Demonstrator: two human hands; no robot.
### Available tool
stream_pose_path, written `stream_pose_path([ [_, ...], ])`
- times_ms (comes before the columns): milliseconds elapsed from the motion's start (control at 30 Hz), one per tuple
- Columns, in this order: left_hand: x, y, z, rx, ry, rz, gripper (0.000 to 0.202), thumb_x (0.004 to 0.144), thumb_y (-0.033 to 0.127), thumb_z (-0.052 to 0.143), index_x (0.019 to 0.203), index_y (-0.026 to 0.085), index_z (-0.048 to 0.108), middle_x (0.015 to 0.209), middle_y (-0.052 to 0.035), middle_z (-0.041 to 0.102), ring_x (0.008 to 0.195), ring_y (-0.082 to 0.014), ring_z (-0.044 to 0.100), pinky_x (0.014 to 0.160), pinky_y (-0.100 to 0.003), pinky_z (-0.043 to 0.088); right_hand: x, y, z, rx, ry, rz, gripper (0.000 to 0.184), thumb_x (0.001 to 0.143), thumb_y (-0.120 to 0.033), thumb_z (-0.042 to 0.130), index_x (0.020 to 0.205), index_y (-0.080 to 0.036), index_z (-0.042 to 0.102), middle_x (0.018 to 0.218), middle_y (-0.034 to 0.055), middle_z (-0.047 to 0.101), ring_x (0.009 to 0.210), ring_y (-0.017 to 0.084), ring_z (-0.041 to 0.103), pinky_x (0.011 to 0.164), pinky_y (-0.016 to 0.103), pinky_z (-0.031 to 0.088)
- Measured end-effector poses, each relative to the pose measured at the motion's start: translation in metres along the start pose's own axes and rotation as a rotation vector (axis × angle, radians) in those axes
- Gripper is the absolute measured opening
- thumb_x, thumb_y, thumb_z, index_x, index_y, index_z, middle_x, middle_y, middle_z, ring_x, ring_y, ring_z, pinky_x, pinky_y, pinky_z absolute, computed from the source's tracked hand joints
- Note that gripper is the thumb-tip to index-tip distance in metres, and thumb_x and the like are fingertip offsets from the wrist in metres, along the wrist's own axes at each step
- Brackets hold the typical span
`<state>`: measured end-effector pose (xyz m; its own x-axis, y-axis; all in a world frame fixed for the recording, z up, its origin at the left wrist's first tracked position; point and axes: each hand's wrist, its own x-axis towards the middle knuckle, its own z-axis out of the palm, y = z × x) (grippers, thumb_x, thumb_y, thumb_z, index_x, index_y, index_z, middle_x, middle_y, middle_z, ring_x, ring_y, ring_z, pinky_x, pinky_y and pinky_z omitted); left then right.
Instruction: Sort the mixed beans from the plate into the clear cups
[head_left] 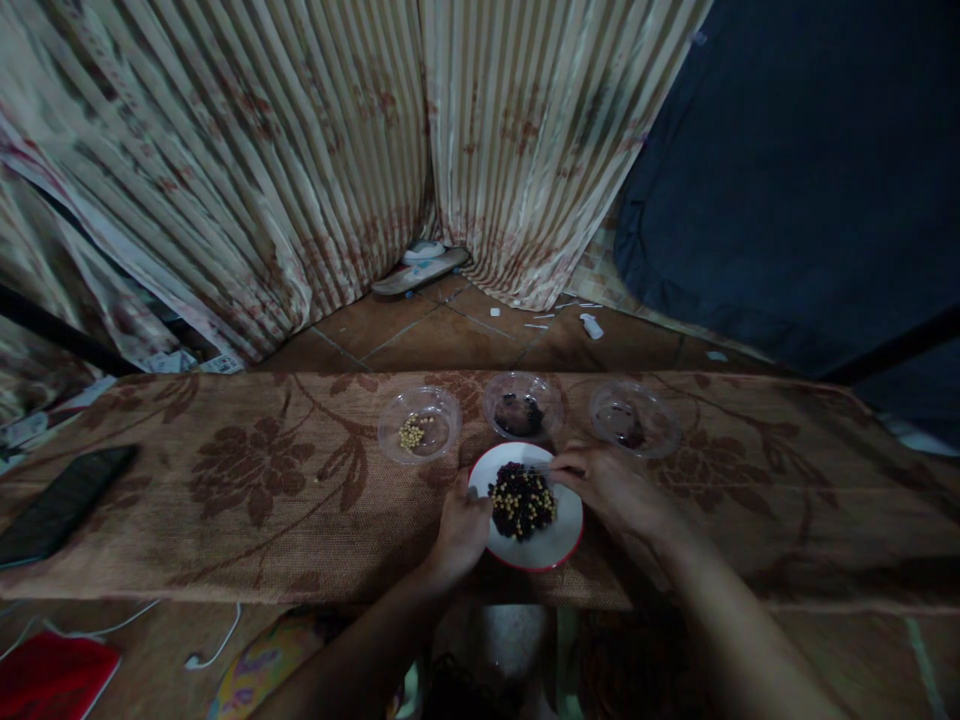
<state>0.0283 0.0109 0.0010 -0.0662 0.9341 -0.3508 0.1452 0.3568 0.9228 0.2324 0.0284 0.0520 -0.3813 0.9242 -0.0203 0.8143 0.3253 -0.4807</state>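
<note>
Left hand [461, 528] grips plate [559, 548] rim; right hand [611, 485] (seemingly pinched shut) above beans [522, 502].

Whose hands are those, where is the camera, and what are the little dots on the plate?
No machine here, just a person's two bare hands. The camera sits on that person's head and looks down. The left hand touches the left edge of a white plate with a red rim; the right hand rests at its far edge. The dots are mixed beans, pale and dark. Behind stand three clear bowls: the left bowl holds pale beans, the middle bowl dark ones, the right bowl only a few. Everything lies on a flowered brown cloth, with a dark phone far left.
</note>
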Motion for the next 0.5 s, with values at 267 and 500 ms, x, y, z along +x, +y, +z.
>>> stream_pose_path([
  [267, 0.0012, 0.0003, 0.0007, 0.026, 0.010, 0.009, 0.040, 0.060, 0.004, 0.046, 0.097, 0.014, 0.058, 0.082, -0.0042, 0.067, 0.081, -0.0176, 0.061, 0.075, -0.028, 0.048, -0.0006, -0.0015, -0.0012, -0.022, 0.007, -0.010, 0.024, 0.086, -0.033, 0.048, 0.086, -0.026, 0.070, 0.084, 0.0017, 0.066, 0.075, 0.015, 0.060, 0.066, 0.024, 0.041],
  [500, 0.0000, 0.0037, 0.0005, -0.021, -0.006, -0.005, 0.042, 0.059, 0.003, 0.045, 0.097, 0.015, 0.058, 0.083, -0.0035, 0.068, 0.076, -0.0165, 0.062, 0.070, -0.026, 0.049, 0.0004, -0.0028, -0.0020, -0.001, -0.002, -0.008, 0.024, 0.086, -0.033, 0.048, 0.086, -0.024, 0.070, 0.085, 0.0026, 0.066, 0.078, 0.016, 0.060, 0.068, 0.026, 0.041],
])
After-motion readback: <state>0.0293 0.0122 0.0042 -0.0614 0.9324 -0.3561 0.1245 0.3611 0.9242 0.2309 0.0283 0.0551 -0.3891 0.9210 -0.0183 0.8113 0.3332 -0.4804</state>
